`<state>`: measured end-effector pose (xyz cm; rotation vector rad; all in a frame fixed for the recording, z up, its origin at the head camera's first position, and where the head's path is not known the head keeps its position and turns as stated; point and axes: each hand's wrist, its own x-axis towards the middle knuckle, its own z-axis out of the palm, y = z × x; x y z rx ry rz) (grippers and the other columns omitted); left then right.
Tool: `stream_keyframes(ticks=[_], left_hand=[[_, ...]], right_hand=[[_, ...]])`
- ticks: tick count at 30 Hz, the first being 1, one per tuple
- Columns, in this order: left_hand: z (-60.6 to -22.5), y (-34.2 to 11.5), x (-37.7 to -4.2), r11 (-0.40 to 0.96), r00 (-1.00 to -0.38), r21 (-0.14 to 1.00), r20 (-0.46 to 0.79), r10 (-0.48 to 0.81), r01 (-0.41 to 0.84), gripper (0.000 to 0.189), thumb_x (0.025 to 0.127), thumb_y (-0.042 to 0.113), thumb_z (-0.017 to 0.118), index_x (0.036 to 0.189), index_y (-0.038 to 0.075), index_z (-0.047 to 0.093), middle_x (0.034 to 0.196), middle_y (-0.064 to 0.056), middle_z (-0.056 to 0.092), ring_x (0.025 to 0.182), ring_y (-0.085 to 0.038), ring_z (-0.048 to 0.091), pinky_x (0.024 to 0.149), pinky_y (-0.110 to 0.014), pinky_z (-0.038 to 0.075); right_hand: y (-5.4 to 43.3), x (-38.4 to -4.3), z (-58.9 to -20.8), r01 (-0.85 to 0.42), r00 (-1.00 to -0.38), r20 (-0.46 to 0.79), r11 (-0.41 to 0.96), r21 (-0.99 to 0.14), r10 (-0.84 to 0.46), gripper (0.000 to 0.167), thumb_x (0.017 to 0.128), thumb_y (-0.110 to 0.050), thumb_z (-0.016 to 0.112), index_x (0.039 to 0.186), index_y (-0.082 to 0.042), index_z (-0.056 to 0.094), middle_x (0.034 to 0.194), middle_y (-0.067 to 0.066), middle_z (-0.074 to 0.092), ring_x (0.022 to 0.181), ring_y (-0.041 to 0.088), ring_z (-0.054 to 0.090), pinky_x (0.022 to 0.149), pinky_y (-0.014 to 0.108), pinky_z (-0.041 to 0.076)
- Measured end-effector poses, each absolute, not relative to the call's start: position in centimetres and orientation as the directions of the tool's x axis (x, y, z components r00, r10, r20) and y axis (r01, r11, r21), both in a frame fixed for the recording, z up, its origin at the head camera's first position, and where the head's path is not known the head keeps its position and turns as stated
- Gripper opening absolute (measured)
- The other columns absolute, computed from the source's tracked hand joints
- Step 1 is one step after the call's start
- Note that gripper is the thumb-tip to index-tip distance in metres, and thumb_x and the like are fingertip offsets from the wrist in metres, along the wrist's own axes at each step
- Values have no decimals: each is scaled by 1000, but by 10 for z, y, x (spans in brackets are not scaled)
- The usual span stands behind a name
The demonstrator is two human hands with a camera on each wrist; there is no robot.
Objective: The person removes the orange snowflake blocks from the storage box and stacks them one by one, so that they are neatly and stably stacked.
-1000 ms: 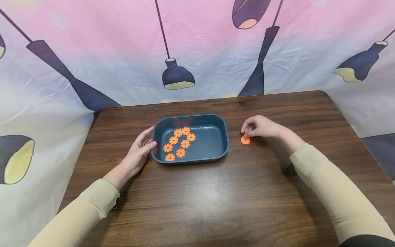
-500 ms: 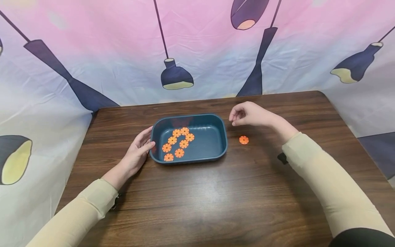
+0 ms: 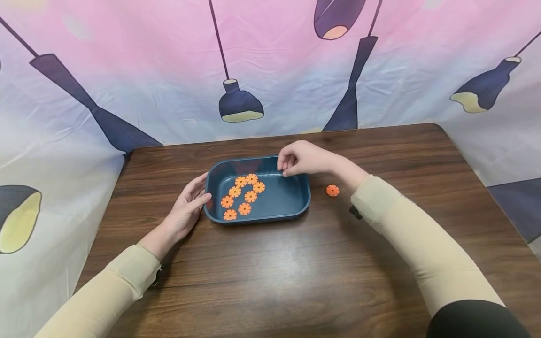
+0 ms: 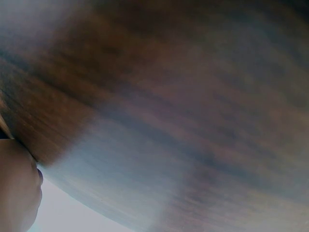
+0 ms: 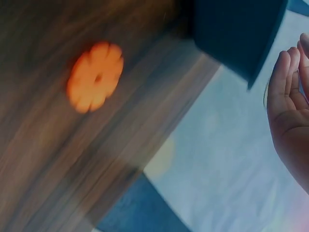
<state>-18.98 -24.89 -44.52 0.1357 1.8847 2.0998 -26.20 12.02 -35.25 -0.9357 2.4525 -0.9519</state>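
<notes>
I have eight orange discs (image 3: 234,191) flat in a bent line across the left part of the blue tray (image 3: 283,199). I see the left hand (image 3: 189,206) gripping the tray's left end, thumb over the rim. The right hand (image 3: 306,157) hovers at the far right rim, fingers loosely curled, thumb and index tips slightly apart. On my worktop (image 3: 236,272), a ninth disc (image 3: 332,190) lies near the right wrist, beside the tray.

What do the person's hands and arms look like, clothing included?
The left hand and right hand wear no gloves. Long beige sleeves end in pale, slightly greenish cuffs, a small dark object by each; black material shows at the right sleeve's near end.
</notes>
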Motion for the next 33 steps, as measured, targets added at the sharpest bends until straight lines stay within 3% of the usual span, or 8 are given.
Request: stream_keyframes(ticks=[12,33], left_hand=[[-445,-250,-191,-59,-944,986,-133,301,-157,58,110,10,56,164,22,37,148,15,48,136,-2,47,107,-12,45],[-443,-249,-189,-53,-946,981,-162,282,-184,59,110,9,55,165,19,34,152,11,46,137,-4,46,108,-12,44]], right_hand=[[74,-260,-380,-467,-674,-126,552,-691,-727,17,95,0,77,111,1,73,104,12,72,94,22,66,89,32,56],[49,-259,-411,-480,-729,-80,590,-649,-680,22,95,-5,79,116,-7,74,117,8,67,104,20,65,96,31,57]])
